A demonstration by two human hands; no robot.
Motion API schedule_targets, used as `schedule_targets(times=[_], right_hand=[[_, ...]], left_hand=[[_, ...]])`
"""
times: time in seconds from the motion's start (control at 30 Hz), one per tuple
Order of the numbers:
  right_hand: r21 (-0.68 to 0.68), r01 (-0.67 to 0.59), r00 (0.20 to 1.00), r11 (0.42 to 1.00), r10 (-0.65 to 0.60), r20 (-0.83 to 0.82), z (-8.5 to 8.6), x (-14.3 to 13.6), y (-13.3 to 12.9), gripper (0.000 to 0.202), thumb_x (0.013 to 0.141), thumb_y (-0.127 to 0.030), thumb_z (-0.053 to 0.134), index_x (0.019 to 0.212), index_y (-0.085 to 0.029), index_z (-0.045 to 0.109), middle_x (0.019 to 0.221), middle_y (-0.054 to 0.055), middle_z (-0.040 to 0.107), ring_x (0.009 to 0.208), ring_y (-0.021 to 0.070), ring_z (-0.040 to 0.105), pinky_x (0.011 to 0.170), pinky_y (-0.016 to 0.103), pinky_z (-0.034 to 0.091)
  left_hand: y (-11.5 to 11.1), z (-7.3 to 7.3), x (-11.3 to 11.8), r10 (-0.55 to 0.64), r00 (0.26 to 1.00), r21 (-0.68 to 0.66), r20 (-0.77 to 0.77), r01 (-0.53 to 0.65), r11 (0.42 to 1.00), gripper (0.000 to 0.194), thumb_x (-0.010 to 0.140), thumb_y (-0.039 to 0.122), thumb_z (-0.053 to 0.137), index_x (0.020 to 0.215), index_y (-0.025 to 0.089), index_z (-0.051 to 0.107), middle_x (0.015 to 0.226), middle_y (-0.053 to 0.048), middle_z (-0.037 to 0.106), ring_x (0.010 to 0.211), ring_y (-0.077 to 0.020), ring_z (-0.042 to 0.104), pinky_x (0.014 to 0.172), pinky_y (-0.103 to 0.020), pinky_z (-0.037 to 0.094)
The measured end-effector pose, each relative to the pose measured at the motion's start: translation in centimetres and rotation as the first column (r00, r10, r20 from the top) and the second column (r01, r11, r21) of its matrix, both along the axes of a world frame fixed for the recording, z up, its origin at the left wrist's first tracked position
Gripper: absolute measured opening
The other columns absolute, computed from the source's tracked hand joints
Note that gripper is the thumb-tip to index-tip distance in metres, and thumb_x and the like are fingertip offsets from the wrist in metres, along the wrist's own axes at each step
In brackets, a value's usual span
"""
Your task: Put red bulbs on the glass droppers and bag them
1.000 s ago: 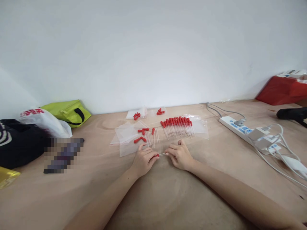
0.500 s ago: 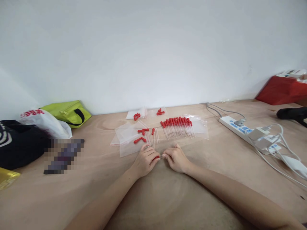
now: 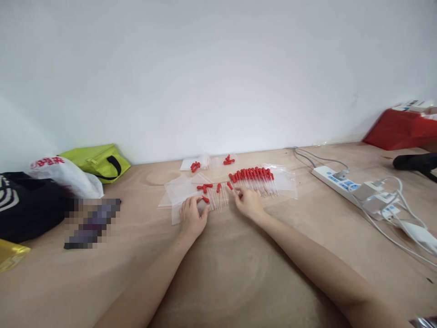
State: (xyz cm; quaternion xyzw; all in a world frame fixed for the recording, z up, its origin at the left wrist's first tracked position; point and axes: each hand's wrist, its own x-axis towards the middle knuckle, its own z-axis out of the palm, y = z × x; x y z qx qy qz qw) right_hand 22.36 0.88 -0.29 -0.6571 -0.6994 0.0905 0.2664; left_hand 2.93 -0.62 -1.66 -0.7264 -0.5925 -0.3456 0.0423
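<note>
My right hand (image 3: pixel 248 202) is closed with a dropper (image 3: pixel 230 186) at its fingertips; the red rubber bulb points up and left, and the fingers hide much of the tube. Just beyond it lies a row of several droppers (image 3: pixel 254 177) with red bulbs and clear thin tubes. My left hand (image 3: pixel 193 216) rests over a clear plastic bag (image 3: pixel 175 216), thumb and fingers apart. A loose red rubber bulb (image 3: pixel 205 199) lies at its fingertips. More red bulbs (image 3: pixel 205 187) and several bare glass tubes (image 3: pixel 220 198) lie between the hands.
Behind are two small piles of red bulbs (image 3: pixel 195 166) on plastic bags. A white power strip (image 3: pixel 324 174) with chargers and cables stands right. Left are a lime bag (image 3: pixel 99 159), a white plastic bag (image 3: pixel 64 176) and a black bag (image 3: pixel 32 205). A red bag (image 3: pixel 396 130) sits far right.
My hands have moved apart: the right went up toward the row with the dropper, the left let go and moved left to a loose bulb.
</note>
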Motion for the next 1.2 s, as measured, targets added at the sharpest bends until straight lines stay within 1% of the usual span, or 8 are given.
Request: schedule_targets(times=[0.1, 0.2, 0.4, 0.57, 0.67, 0.87, 1.03, 1.2], right_hand=[[-0.025, 0.126, 0.992, 0.992, -0.126, 0.020, -0.1, -1.1, 2.0, 0.023, 0.082, -0.027, 0.042, 0.099, -0.018, 0.054, 0.081, 0.006, 0.066, 0.080, 0.0205, 0.058, 0.075, 0.034, 0.026], [-0.048, 0.173, 0.983, 0.984, -0.169, 0.076, -0.2, -2.2, 3.3, 0.020, 0.080, -0.024, 0.042, 0.095, -0.017, 0.054, 0.079, 0.008, 0.065, 0.078, 0.0208, 0.058, 0.076, 0.035, 0.024], [-0.044, 0.199, 0.969, 0.979, -0.190, 0.160, -0.3, -3.1, 4.4, 0.021, 0.080, -0.024, 0.040, 0.089, -0.015, 0.057, 0.082, 0.011, 0.065, 0.077, 0.0218, 0.058, 0.077, 0.038, 0.023], [-0.012, 0.149, 0.979, 0.989, -0.146, 0.144, -0.1, -3.5, 3.9, 0.025, 0.081, -0.030, 0.039, 0.085, -0.017, 0.060, 0.085, 0.010, 0.066, 0.080, 0.0221, 0.058, 0.079, 0.040, 0.023], [-0.084, 0.139, 0.981, 0.987, -0.126, 0.151, 0.3, -4.0, 3.6, 0.028, 0.080, -0.032, 0.040, 0.080, -0.016, 0.062, 0.078, 0.010, 0.066, 0.075, 0.0220, 0.059, 0.080, 0.041, 0.023], [-0.192, 0.173, 0.970, 0.966, -0.133, 0.203, 1.0, -5.0, 4.0, 0.028, 0.078, -0.029, 0.043, 0.079, -0.012, 0.064, 0.078, 0.013, 0.066, 0.076, 0.0235, 0.060, 0.083, 0.042, 0.023], [-0.184, 0.164, 0.972, 0.969, -0.126, 0.198, 1.0, -4.9, 3.8, 0.028, 0.080, -0.029, 0.040, 0.078, -0.012, 0.063, 0.078, 0.013, 0.066, 0.075, 0.0235, 0.060, 0.081, 0.040, 0.025], [0.034, -0.002, 0.988, 0.999, -0.003, 0.154, -0.6, -1.7, 1.3, 0.026, 0.085, -0.026, 0.033, 0.087, -0.011, 0.054, 0.079, 0.013, 0.065, 0.073, 0.0220, 0.059, 0.074, 0.035, 0.028]], left_hand=[[0.3, -0.2, -0.3, 0.012, 1.000, -0.023, -0.017, -0.012, 1.000, 0.024, 0.070, 0.025, 0.061, 0.092, 0.020, 0.054, 0.092, -0.007, 0.055, 0.090, -0.0264, 0.052, 0.077, -0.040, 0.041], [0.8, -0.1, -0.9, 0.032, 0.999, -0.010, -0.028, -0.032, 0.999, 0.020, 0.071, 0.026, 0.060, 0.091, 0.021, 0.057, 0.091, -0.007, 0.053, 0.088, -0.0254, 0.052, 0.076, -0.039, 0.042], [2.4, -0.4, -2.8, 0.026, 1.000, -0.070, -0.006, -0.027, 0.997, 0.021, 0.074, 0.028, 0.057, 0.092, 0.016, 0.058, 0.084, -0.007, 0.053, 0.082, -0.0221, 0.054, 0.074, -0.035, 0.044], [3.1, -0.8, -3.4, -0.003, 1.000, -0.122, -0.008, 0.002, 0.992, 0.014, 0.076, 0.025, 0.052, 0.084, 0.016, 0.061, 0.075, -0.005, 0.053, 0.074, -0.0202, 0.056, 0.070, -0.033, 0.046], [3.1, -0.7, -3.4, 0.004, 1.000, -0.117, 0.014, -0.002, 0.993, 0.012, 0.077, 0.024, 0.051, 0.077, 0.017, 0.060, 0.073, -0.004, 0.054, 0.073, -0.0197, 0.056, 0.067, -0.032, 0.046], [2.9, -0.5, -3.1, 0.026, 0.995, -0.062, 0.095, -0.021, 0.998, 0.011, 0.077, 0.020, 0.047, 0.082, 0.016, 0.056, 0.078, -0.006, 0.060, 0.076, -0.0206, 0.058, 0.069, -0.032, 0.047], [2.0, -0.3, -2.1, -0.134, 0.984, 0.000, 0.114, 0.135, 0.991, 0.017, 0.082, 0.021, 0.043, 0.093, 0.016, 0.055, 0.089, -0.007, 0.062, 0.083, -0.0196, 0.058, 0.075, -0.032, 0.047], [0.0, 0.0, -0.3, -0.361, 0.930, -0.030, 0.076, 0.364, 0.931, 0.022, 0.086, 0.018, 0.037, 0.097, 0.017, 0.055, 0.092, -0.007, 0.061, 0.088, -0.0179, 0.057, 0.077, -0.031, 0.046]])
